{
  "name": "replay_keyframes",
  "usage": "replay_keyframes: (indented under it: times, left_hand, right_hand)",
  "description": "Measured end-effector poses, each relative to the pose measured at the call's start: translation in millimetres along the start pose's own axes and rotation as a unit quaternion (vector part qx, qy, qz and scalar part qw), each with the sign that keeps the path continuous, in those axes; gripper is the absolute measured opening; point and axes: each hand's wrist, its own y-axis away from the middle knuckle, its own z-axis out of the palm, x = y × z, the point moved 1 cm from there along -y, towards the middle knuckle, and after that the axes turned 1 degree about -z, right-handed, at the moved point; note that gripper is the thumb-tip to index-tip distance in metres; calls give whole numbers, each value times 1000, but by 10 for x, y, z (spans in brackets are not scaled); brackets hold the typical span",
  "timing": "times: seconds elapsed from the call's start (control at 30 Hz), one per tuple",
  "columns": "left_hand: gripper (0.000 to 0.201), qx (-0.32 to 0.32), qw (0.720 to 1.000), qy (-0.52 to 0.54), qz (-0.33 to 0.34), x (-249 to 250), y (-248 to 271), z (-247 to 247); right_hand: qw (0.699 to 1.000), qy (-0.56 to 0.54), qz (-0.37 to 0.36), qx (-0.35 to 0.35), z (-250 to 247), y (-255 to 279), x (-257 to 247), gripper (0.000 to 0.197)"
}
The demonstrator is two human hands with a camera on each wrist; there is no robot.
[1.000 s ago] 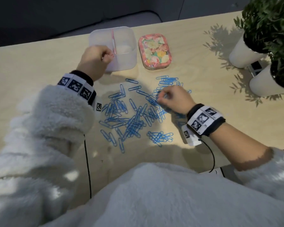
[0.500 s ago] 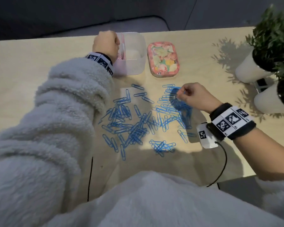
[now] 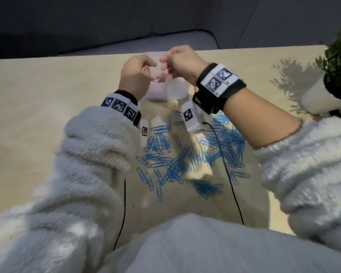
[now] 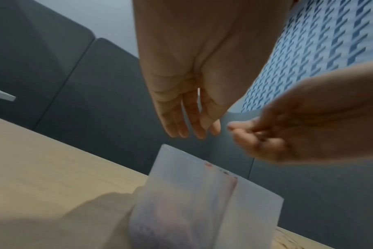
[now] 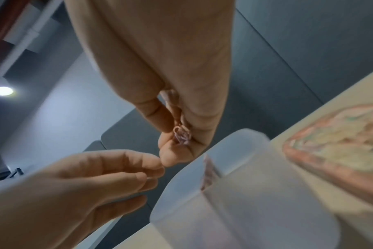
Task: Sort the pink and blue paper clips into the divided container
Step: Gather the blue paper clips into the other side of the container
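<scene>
Both hands hover above the container (image 3: 172, 91) at the far side of the table (image 3: 37, 115). The right hand (image 3: 182, 63) pinches a few pink clips (image 5: 182, 137) between thumb and fingers. The left hand (image 3: 136, 75) hangs beside it, fingers loosely curled, holding nothing. Blue clips (image 3: 177, 160) lie scattered nearer. The wristbands (image 3: 219, 80) carry square black-and-white codes, no readable writing. A floral tin (image 5: 339, 144) sits right of the container.

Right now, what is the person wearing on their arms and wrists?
Both arms are in fluffy off-white fleece sleeves; the right sleeve is pushed up the forearm. Each wrist has a black band carrying white squares printed with black-and-white square codes. A small white box with its own code hangs under each wrist, and thin black cables trail back toward the body.
</scene>
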Motion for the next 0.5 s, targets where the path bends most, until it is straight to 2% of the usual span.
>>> replay_keyframes:
  times: [0.07, 0.1, 0.23, 0.3, 0.33, 0.37, 0.43, 0.5]
  left_hand:
    - [27, -6, 999, -28, 16, -98, 237, -81]
    - [24, -15, 999, -46, 11, -166, 357, -113]
    - [17, -90, 988, -105, -75, -572, 895, -259]
    - [19, -130, 975, -132, -121, -772, 1172, -299]
    - [21, -147, 970, -138, -137, -840, 1296, -301]
    - [23, -160, 966, -135, -149, -874, 1401, -290]
    - [29, -170, 966, -120, -157, -873, 1552, -229]
    - [30, -170, 967, -119, -147, -841, 1633, -138]
  right_hand:
    - [999, -36, -2, -5, 151, -100, -58, 31]
    - [1000, -18, -10, -4, 187, -127, -76, 30]
    - [996, 56, -65, 24, 172, -10, -27, 28]
    - [995, 48, -85, -12, 139, 255, 114, 24]
    - [990, 91, -95, -47, 131, 441, 233, 22]
    - [976, 171, -103, -92, 128, 641, 383, 19]
    - [915, 335, -113, -195, 145, 993, 762, 16]
    - [850, 445, -110, -258, 195, 1291, 1115, 34]
